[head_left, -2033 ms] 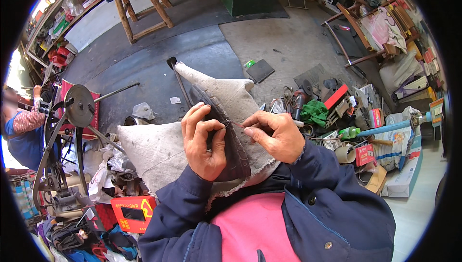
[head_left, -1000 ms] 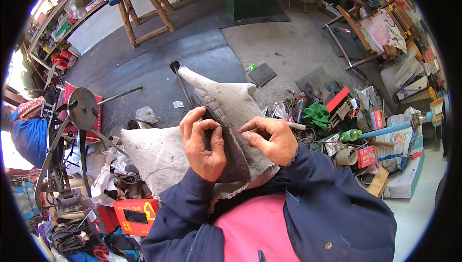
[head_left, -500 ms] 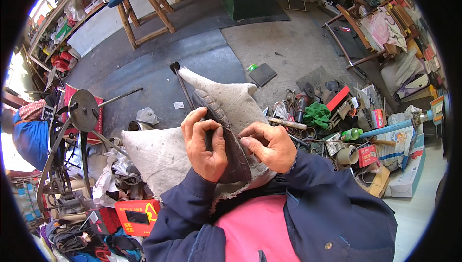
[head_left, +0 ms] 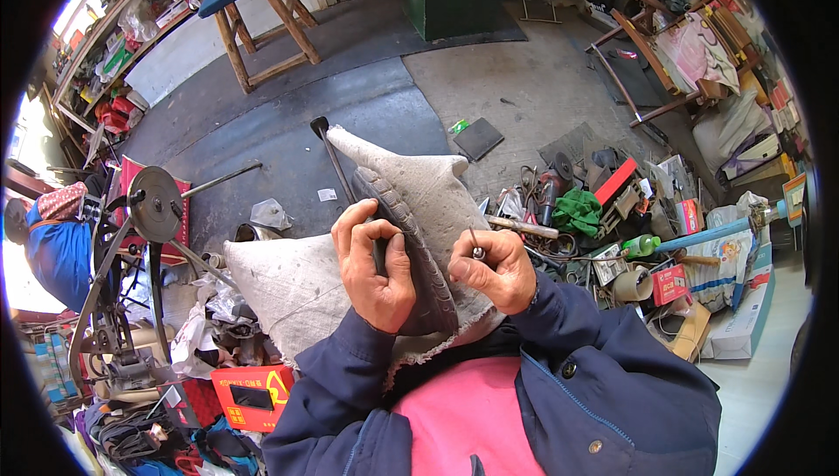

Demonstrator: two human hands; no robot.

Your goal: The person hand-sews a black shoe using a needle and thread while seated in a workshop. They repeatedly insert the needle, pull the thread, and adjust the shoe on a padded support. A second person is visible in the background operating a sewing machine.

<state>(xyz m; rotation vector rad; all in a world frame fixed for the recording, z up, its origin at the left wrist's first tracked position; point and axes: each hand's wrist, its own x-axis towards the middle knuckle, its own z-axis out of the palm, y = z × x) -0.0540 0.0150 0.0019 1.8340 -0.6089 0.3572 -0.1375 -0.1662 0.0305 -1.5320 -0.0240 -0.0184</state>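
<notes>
A dark shoe (head_left: 430, 271) lies slanted over my lap, its ridged sole edge facing my right hand. My left hand (head_left: 374, 271) is closed on the shoe's left side, fingers curled and thumb bent. My right hand (head_left: 502, 275), just right of the sole edge and apart from it, pinches a small awl-like tool (head_left: 478, 251) with a thin metal shaft and shiny collar; its handle is hidden in the fingers. A pale, frayed cloth (head_left: 293, 288) covers my lap under the shoe. A dark rod with a flat black head (head_left: 330, 152) sticks out beyond the shoe's far end.
On the left stands a hand-wheel machine (head_left: 156, 205), with a red box (head_left: 253, 380) nearer me. A heap of tools with a green cloth (head_left: 577, 211) and a green bottle (head_left: 641, 246) lies to the right. A blue-topped stool (head_left: 253, 17) and green chest (head_left: 454, 4) stand beyond.
My right hand has drawn slightly back from the sole edge and turned, so the tool's metal shaft and collar now show. The left hand and shoe have barely moved.
</notes>
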